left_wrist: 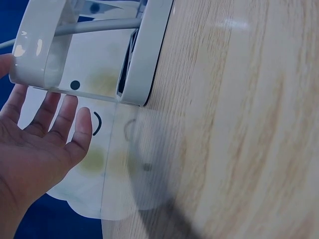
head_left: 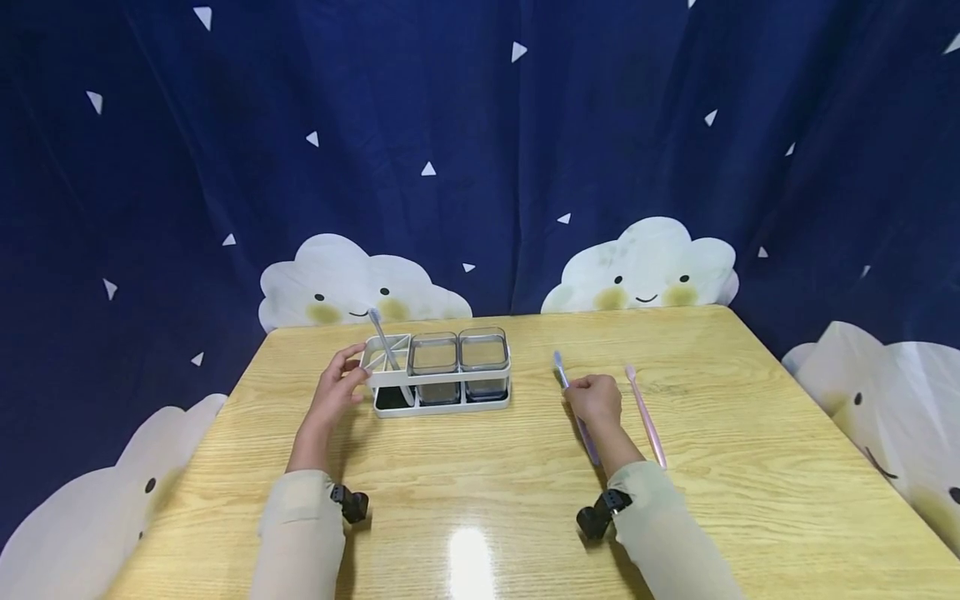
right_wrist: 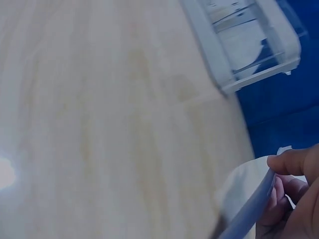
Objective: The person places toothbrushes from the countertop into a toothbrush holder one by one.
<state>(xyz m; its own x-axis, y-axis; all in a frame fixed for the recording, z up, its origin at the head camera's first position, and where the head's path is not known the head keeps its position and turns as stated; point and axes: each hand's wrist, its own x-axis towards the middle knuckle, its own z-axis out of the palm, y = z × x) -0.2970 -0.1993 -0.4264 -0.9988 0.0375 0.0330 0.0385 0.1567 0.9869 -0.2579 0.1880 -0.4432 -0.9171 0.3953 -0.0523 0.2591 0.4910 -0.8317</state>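
A white toothbrush holder [head_left: 442, 408] stands on the table, with a grey toothbrush [head_left: 384, 340] leaning in its left compartment. Around the holder's left end is my left hand [head_left: 337, 387]; in the left wrist view its thumb and fingers [left_wrist: 65, 117] grip the white upper band. My right hand [head_left: 596, 402] pinches a blue-purple toothbrush [head_left: 588, 442] between thumb and fingers, its bristle end pointing away from me. In the right wrist view, the handle of this toothbrush [right_wrist: 249, 211] runs out below the thumb. To the right of that hand lies a pink toothbrush [head_left: 647, 418].
Two clear cups [head_left: 483, 350] sit in the holder's middle and right places. The wooden table [head_left: 420, 492] reaches back to a dark blue curtain [head_left: 450, 108] with clouds and white triangles. Each wrist carries a small black camera [head_left: 596, 518].
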